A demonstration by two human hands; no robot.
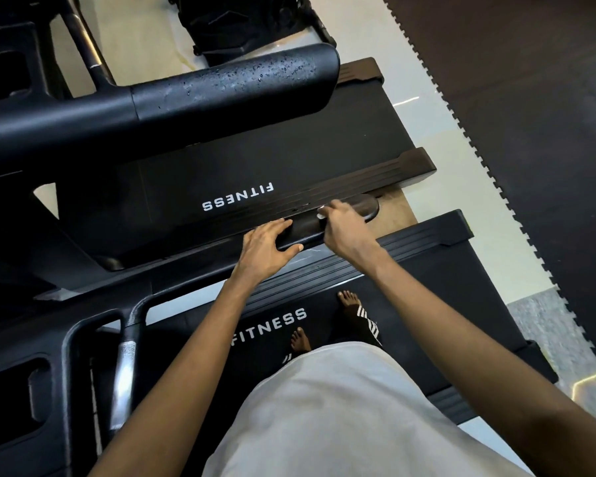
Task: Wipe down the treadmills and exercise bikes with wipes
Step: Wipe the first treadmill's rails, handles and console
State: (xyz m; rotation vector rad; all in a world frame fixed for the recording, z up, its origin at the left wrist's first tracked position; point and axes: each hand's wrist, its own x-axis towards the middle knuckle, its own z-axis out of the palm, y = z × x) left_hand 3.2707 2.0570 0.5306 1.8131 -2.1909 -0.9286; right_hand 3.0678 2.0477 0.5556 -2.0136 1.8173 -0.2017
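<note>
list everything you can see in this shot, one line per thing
near treadmill: one, black, underfoot, belt marked FITNESS
far treadmill: one, black, alongside and ahead, belt marked FITNESS
wet handrail: one, black, speckled with droplets, above the far belt
near handrail: one, black, between the two belts, under both hands
wipe: one, a small white bit showing, at the right hand's fingers
puzzle mat: one, dark brown, floor on the right
tile floor: pale, between treadmills and mat
other machine: one, black, top edge
left hand: rests on the near handrail
right hand: holds the wipe on the near handrail
feet: two, bare, on the near belt
</note>
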